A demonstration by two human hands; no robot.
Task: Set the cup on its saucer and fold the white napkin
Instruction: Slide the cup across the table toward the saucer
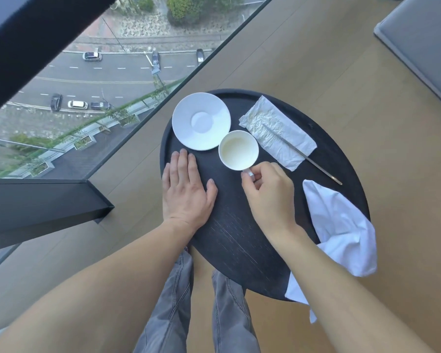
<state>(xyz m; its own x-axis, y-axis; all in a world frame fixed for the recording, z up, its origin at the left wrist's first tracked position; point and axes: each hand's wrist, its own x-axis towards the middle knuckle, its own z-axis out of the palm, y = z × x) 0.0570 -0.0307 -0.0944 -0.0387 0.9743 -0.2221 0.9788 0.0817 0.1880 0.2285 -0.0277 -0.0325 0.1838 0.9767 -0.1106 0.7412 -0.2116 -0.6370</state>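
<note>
A white cup (238, 149) stands on the round dark table (237, 233), just right of and touching the edge of the empty white saucer (201, 121). My right hand (267, 189) pinches the cup's handle at its near side. Flat on the tabletop, my left hand (186, 189) rests palm down with fingers together, just below the saucer. The white cloth napkin (341, 225) lies crumpled at the table's right edge and hangs over it.
A crinkled paper wrapper (278, 132) lies at the back right with a thin metal stirrer (303, 155) across it. A glass wall (87, 98) stands to the left above a street. My legs in grey jeans (201, 314) are below the table.
</note>
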